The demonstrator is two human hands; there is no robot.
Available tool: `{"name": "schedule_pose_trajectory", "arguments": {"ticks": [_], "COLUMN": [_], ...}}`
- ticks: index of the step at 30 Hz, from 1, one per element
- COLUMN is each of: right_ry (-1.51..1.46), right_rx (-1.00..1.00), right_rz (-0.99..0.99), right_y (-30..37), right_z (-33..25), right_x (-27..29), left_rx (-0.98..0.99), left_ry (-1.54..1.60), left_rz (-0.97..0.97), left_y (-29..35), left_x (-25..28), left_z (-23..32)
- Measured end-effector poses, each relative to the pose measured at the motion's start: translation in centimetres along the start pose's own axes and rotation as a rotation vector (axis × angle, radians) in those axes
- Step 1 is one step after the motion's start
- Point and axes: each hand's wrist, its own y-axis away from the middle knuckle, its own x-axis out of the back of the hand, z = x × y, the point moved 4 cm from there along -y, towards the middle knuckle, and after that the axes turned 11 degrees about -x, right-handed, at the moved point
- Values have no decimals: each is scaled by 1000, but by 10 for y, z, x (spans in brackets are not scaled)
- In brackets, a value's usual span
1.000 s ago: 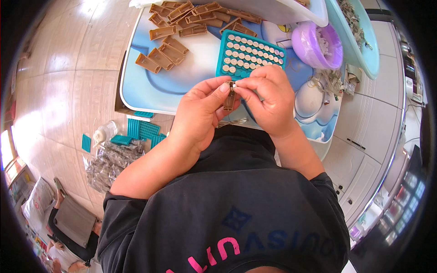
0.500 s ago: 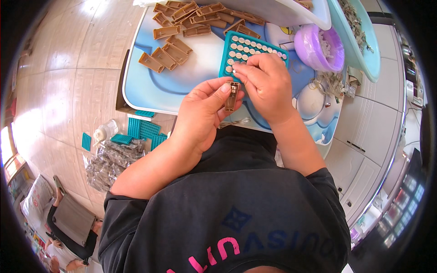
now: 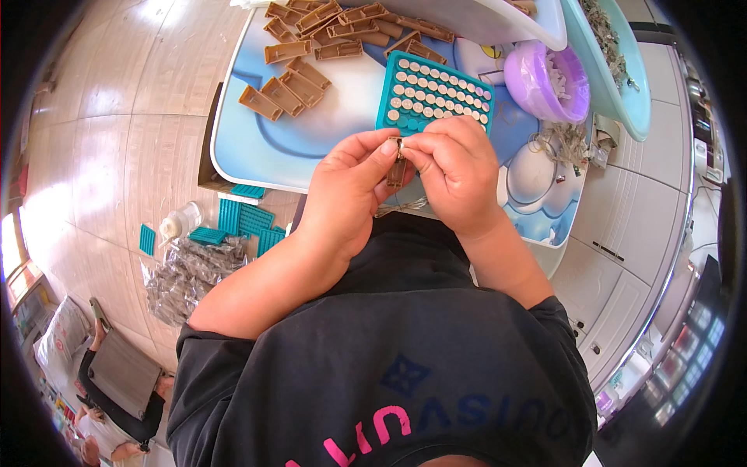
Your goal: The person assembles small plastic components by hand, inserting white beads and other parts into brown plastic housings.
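My left hand (image 3: 346,179) grips a small brown plastic casing (image 3: 397,173) upright between thumb and fingers, its open side up. My right hand (image 3: 461,175) is closed in a pinch at the casing's upper end, on a small silvery button cell (image 3: 401,145) partly hidden by the fingertips. Just beyond both hands lies a teal tray (image 3: 381,101) with rows of round silver button cells (image 3: 428,83). Its nearest row shows bare slots, and my right hand covers part of its near edge. More brown casings (image 3: 282,96) lie on the table at the far left, several of them heaped.
The blue-and-white table (image 3: 241,152) also carries a purple bowl (image 3: 580,86) and thin wires (image 3: 552,144). White (image 3: 498,14) and pale-green tubs (image 3: 634,109) overhang its far side. On the floor at left are teal trays (image 3: 253,220), a bottle (image 3: 179,222) and a plastic bag (image 3: 191,280).
My right hand has moved from the tray's near-left corner down to the casing, bringing a button cell to its upper end. My left hand stays nearly still.
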Motion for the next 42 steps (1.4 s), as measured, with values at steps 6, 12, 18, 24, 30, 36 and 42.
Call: {"name": "schedule_pose_trajectory", "arguments": {"ticks": [6, 12, 18, 24, 30, 36, 42], "right_ry": [70, -77, 96, 321, 48, -252, -71], "right_rx": [35, -47, 173, 258, 224, -445, -757], "right_rz": [39, -42, -202, -330, -176, -155, -137], "right_y": [7, 2, -47, -73, -71, -9, 58], "right_z": [-6, -6, -18, -23, -25, 19, 78], "right_x": [-4, 5, -17, -71, -38, 58, 88], "left_rx": [-31, -13, -28, -28, -34, 6, 88], "left_ry": [-12, -17, -34, -24, -51, -62, -116], "left_rz": [3, -28, -95, -123, -96, -25, -173], "left_y": [3, 5, 6, 1, 2, 8, 17], "left_x": [-2, 1, 2, 5, 2, -3, -22], "left_z": [0, -1, 0, -5, -1, 2, -7]}}
